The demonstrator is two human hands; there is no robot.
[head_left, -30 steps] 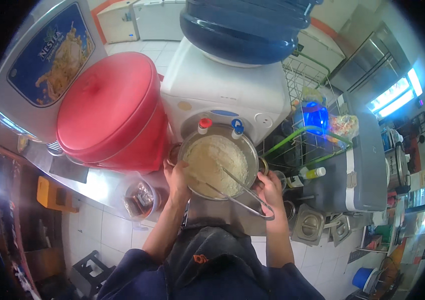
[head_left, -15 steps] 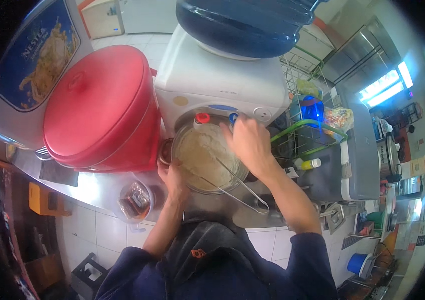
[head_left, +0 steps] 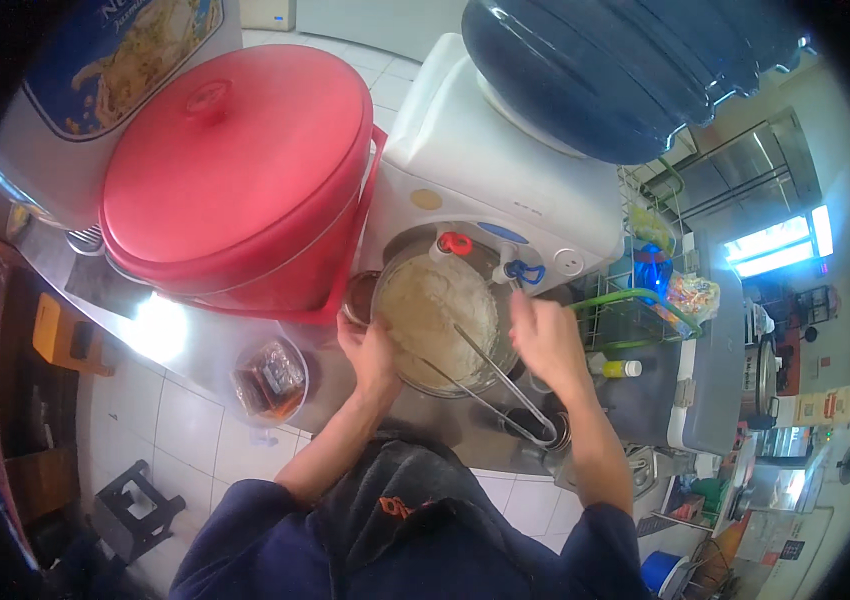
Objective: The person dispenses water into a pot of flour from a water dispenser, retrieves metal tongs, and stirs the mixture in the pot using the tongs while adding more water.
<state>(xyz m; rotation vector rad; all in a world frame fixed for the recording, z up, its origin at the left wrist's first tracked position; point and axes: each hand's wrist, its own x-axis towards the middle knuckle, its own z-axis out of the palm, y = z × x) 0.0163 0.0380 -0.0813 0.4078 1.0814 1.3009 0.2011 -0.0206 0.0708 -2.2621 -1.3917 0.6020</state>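
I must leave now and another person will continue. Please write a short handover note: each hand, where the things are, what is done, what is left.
Left hand: holds the near rim of the bowl under the dispenser.
Right hand: at the blue tap, holds nothing.
Tongs: lie loose in the bowl, handles over the near rim.
Done: bowl with pale grains sits below the taps.
Left: probably wetting and mixing; I cannot tell if water flows.
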